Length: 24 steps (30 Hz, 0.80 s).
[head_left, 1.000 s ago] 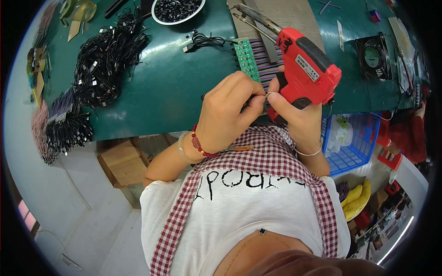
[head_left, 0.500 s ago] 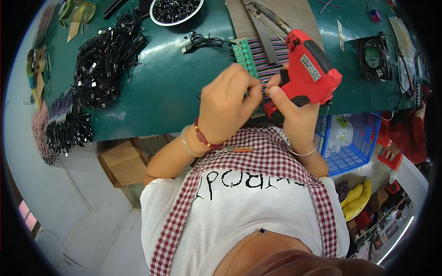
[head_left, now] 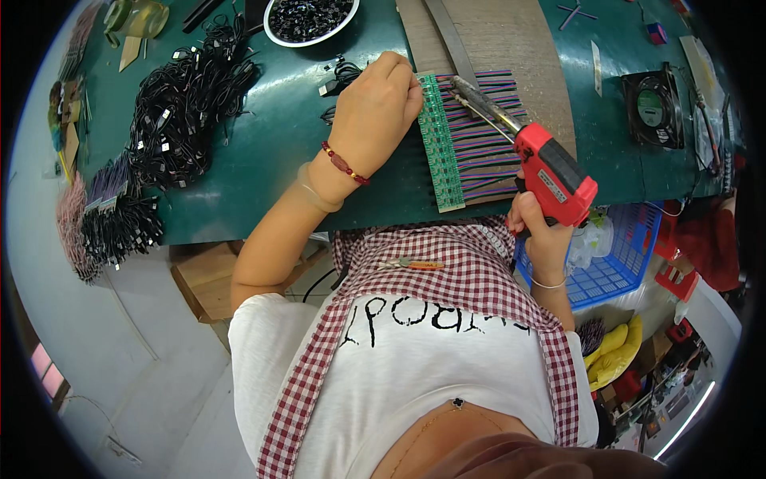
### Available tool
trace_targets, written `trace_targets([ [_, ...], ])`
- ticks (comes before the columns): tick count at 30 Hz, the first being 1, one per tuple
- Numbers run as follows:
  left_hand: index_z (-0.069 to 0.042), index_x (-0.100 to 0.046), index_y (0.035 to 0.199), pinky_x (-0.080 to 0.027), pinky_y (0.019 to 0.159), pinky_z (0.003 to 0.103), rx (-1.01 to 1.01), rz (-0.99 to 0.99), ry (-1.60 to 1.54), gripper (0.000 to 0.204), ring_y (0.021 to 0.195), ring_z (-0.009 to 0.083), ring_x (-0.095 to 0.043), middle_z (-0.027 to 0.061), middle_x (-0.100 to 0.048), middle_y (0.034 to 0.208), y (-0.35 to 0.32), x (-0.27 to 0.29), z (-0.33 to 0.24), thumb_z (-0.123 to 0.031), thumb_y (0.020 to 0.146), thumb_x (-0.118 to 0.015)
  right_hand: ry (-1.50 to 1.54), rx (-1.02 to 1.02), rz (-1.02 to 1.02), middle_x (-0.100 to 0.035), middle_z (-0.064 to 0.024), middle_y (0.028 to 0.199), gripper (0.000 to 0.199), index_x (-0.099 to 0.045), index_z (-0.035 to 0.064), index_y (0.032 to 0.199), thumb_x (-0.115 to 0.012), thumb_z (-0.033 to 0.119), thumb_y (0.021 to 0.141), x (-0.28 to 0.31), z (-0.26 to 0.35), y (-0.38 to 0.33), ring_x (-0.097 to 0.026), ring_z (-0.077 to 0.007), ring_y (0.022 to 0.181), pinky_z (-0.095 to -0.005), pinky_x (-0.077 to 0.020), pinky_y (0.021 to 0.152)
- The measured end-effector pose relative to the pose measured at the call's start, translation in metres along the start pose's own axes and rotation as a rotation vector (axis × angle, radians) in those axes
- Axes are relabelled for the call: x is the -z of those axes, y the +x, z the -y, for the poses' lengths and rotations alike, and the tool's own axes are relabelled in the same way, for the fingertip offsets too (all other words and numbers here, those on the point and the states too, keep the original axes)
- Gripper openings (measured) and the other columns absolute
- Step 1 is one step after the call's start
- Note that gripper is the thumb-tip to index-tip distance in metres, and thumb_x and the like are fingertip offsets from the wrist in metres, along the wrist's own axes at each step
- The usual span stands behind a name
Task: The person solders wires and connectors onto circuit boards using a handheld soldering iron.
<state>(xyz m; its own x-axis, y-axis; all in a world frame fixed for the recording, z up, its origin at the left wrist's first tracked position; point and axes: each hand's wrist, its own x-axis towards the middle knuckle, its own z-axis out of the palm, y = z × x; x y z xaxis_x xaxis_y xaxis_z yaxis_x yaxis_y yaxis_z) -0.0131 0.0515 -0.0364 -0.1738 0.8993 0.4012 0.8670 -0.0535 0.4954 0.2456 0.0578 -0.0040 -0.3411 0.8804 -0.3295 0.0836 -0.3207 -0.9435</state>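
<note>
My left hand is closed in a pinch at the far left edge of a green circuit board. A black cable with a small metal plug runs in under its fingers; the fingertips themselves are hidden. My right hand is wrapped round the handle of a red soldering gun. The gun's metal tip points to the far left, over or against the board's far end; contact cannot be made out. Rows of thin coloured wires stretch rightward from the board.
A grey metal bar lies on a brown board behind the wires. A white bowl of small black parts stands at the back, near a heap of black cables. At the right are a fan and a blue basket.
My left hand has moved away from me to the board's far end. The soldering gun has swung down and its tip now reaches the board; my right hand has shifted right and nearer me.
</note>
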Motion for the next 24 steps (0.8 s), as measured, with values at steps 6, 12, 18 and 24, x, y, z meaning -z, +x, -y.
trace_targets([
  [6,-0.001,-0.054,0.076,-0.048,0.059,0.035,0.043,0.007,-0.046,0.008,0.065,0.0281,-0.059,0.009,-0.057,0.082,0.002,-0.001,-0.003,-0.004,0.075,-0.062,-0.119,0.014,-0.024,-0.057,0.0006,0.065,0.019,-0.059,0.0027,0.087,-0.071,0.016,0.08,-0.003,-0.005,-0.002,-0.052,-0.0068,0.053,-0.0221,-0.0409,0.049],
  [12,0.0,-0.053,0.073,-0.047,0.058,0.036,0.027,0.029,-0.014,0.009,0.064,0.03,-0.057,0.0109,-0.054,0.078,0.006,0.0,-0.004,-0.004,0.074,-0.061,-0.195,0.094,-0.015,-0.06,-0.0001,0.082,0.026,-0.061,0.0014,0.096,-0.073,0.017,0.079,0.004,-0.014,0.0,-0.054,-0.0076,0.069,-0.0235,-0.0447,0.062],
  [18,0.001,-0.053,0.073,-0.047,0.058,0.038,0.006,0.08,0.008,0.008,0.065,0.0322,-0.056,0.0126,-0.054,0.078,0.01,0.003,-0.003,-0.003,0.073,-0.06,-0.213,0.098,-0.027,-0.061,-0.0011,0.086,0.029,-0.06,0.0013,0.1,-0.073,0.016,0.078,0.004,-0.015,-0.002,-0.055,-0.0083,0.073,-0.0242,-0.0455,0.065],
  [24,0.001,-0.053,0.072,-0.048,0.059,0.039,-0.007,0.089,0.014,0.008,0.065,0.0325,-0.057,0.0133,-0.054,0.078,0.01,0.003,-0.002,-0.003,0.073,-0.06,-0.26,0.136,-0.026,-0.056,-0.0045,0.064,0.033,-0.053,-0.0044,0.115,-0.059,0.011,0.087,0.006,-0.013,-0.005,-0.05,-0.0092,0.053,-0.0211,-0.0382,0.05],
])
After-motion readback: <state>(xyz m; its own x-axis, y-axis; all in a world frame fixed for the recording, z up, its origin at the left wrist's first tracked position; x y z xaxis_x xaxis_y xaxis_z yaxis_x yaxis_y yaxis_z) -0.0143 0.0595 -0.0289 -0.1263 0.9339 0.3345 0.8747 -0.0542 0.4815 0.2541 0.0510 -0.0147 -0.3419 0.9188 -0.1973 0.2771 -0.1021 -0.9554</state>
